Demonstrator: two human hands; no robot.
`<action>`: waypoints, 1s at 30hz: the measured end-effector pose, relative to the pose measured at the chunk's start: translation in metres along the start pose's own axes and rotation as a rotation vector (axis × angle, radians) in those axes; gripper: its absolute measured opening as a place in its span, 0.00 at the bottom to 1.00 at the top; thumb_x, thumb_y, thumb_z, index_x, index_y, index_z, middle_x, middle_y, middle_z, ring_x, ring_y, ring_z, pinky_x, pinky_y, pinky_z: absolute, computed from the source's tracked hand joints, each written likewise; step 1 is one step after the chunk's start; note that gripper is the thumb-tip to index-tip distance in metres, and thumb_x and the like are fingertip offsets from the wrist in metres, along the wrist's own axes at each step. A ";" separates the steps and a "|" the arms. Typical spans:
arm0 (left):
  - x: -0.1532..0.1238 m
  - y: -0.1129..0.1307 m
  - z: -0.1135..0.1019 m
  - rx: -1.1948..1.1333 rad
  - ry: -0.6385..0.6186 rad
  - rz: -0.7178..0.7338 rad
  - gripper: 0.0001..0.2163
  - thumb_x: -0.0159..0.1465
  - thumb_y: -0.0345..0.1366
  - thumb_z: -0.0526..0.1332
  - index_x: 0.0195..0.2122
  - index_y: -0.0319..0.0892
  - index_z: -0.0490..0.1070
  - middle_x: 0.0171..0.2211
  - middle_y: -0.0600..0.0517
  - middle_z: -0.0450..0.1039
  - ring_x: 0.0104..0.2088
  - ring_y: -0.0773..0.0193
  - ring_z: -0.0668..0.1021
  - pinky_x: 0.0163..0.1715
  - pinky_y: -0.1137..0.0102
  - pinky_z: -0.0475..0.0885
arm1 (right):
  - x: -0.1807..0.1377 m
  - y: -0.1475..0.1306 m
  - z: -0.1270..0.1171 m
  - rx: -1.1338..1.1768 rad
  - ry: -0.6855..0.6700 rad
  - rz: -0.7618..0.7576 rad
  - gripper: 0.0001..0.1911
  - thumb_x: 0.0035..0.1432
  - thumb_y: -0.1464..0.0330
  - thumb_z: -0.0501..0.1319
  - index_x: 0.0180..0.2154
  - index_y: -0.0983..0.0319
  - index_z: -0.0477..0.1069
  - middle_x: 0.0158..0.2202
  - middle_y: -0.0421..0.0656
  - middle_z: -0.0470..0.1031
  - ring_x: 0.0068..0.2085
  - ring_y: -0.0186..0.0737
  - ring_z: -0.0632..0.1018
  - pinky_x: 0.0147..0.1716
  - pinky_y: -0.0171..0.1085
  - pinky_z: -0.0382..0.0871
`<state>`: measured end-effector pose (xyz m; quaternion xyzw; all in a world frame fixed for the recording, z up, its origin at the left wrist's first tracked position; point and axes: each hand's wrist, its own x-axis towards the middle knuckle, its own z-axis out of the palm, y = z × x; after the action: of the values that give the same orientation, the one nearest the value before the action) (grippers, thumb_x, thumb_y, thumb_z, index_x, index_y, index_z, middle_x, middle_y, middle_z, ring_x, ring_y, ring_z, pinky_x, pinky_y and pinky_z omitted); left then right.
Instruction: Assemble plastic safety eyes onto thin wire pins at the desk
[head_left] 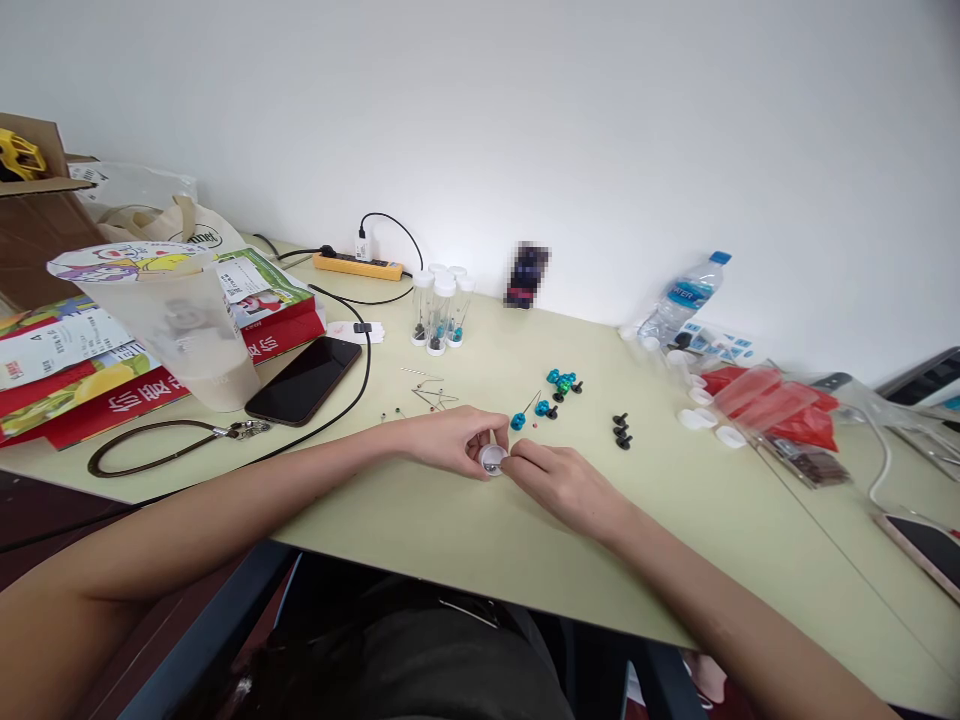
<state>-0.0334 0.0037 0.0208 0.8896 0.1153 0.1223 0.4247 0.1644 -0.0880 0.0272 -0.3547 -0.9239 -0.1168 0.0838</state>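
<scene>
My left hand (450, 441) and my right hand (559, 480) meet at the middle of the pale table (465, 530), both pinched round a small clear plastic tube (493, 459) whose round end faces me. Just beyond the fingers lie blue beads (562, 381), one blue bead (517, 421) on a thin pin, and small black beads (622, 430). Loose metal pins (431, 395) lie to the left of these.
Capped clear tubes (439, 310) stand behind the beads. A black phone (304, 380), a plastic cup (176, 325) and red boxes (112, 390) are at left with a power strip (358, 265). At right are a water bottle (686, 297), white caps (705, 415), red bags (780, 405).
</scene>
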 end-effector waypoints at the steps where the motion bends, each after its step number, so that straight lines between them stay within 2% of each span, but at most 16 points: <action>1: 0.000 0.000 0.000 0.001 0.003 -0.001 0.12 0.52 0.32 0.62 0.37 0.42 0.63 0.30 0.54 0.69 0.28 0.69 0.70 0.26 0.76 0.63 | 0.000 0.000 0.001 0.004 0.001 0.009 0.14 0.62 0.76 0.43 0.37 0.61 0.65 0.31 0.41 0.66 0.24 0.33 0.64 0.21 0.34 0.52; 6: 0.001 -0.001 0.000 -0.007 0.031 -0.036 0.14 0.51 0.36 0.64 0.37 0.42 0.64 0.30 0.53 0.70 0.28 0.67 0.72 0.26 0.75 0.63 | 0.001 0.001 0.006 0.005 0.017 0.046 0.11 0.63 0.73 0.46 0.37 0.61 0.66 0.30 0.42 0.66 0.24 0.32 0.65 0.22 0.32 0.56; 10: 0.002 -0.004 -0.002 0.007 0.083 -0.097 0.16 0.49 0.42 0.65 0.36 0.41 0.66 0.28 0.54 0.69 0.28 0.66 0.72 0.25 0.75 0.62 | 0.002 0.005 0.004 0.092 0.133 0.115 0.10 0.63 0.71 0.48 0.33 0.62 0.67 0.29 0.43 0.66 0.25 0.32 0.67 0.22 0.32 0.61; 14: 0.003 -0.007 -0.004 0.046 0.117 -0.121 0.17 0.49 0.44 0.66 0.36 0.41 0.67 0.27 0.55 0.67 0.27 0.67 0.70 0.24 0.75 0.61 | 0.001 0.009 0.001 0.319 0.320 0.242 0.06 0.61 0.70 0.52 0.34 0.61 0.67 0.30 0.43 0.67 0.27 0.32 0.69 0.23 0.32 0.63; 18: 0.002 0.000 -0.001 0.149 0.148 -0.072 0.16 0.50 0.45 0.65 0.36 0.42 0.69 0.35 0.52 0.66 0.29 0.68 0.69 0.27 0.74 0.62 | 0.001 0.011 0.002 0.606 0.503 0.436 0.03 0.59 0.70 0.56 0.33 0.60 0.67 0.30 0.42 0.66 0.23 0.30 0.69 0.19 0.32 0.64; 23: 0.001 0.005 0.003 0.173 0.143 -0.046 0.20 0.51 0.50 0.63 0.40 0.44 0.69 0.38 0.51 0.67 0.33 0.65 0.70 0.30 0.73 0.62 | 0.003 0.013 0.006 0.880 0.585 0.571 0.04 0.57 0.67 0.58 0.30 0.61 0.67 0.28 0.40 0.66 0.21 0.30 0.70 0.18 0.33 0.66; 25: 0.004 0.001 0.004 0.129 0.221 -0.068 0.18 0.57 0.50 0.57 0.42 0.43 0.68 0.37 0.51 0.68 0.32 0.66 0.70 0.30 0.72 0.63 | 0.004 0.014 0.007 0.955 0.595 0.594 0.05 0.57 0.67 0.58 0.30 0.61 0.66 0.24 0.38 0.67 0.20 0.30 0.70 0.18 0.33 0.66; 27: 0.010 -0.005 0.006 0.086 0.386 -0.095 0.15 0.61 0.47 0.52 0.42 0.43 0.67 0.38 0.50 0.68 0.33 0.66 0.71 0.32 0.72 0.64 | 0.005 0.014 0.007 1.017 0.620 0.612 0.05 0.57 0.67 0.58 0.31 0.60 0.65 0.21 0.37 0.67 0.20 0.31 0.69 0.19 0.33 0.65; 28: 0.014 -0.009 0.008 0.083 0.469 -0.108 0.14 0.61 0.46 0.53 0.42 0.42 0.67 0.39 0.50 0.68 0.34 0.65 0.71 0.33 0.71 0.65 | 0.005 0.014 0.006 1.041 0.641 0.621 0.05 0.57 0.67 0.58 0.31 0.60 0.65 0.20 0.36 0.66 0.19 0.31 0.69 0.19 0.33 0.65; 30: 0.022 -0.016 0.011 0.085 0.538 -0.115 0.12 0.60 0.42 0.56 0.43 0.42 0.66 0.40 0.50 0.68 0.35 0.65 0.71 0.35 0.70 0.66 | 0.006 0.015 0.006 1.074 0.690 0.643 0.05 0.57 0.66 0.58 0.31 0.60 0.64 0.19 0.36 0.66 0.20 0.31 0.69 0.19 0.33 0.65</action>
<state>-0.0105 0.0126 0.0041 0.8341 0.2795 0.3250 0.3473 0.1699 -0.0722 0.0252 -0.4621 -0.6240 0.2792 0.5649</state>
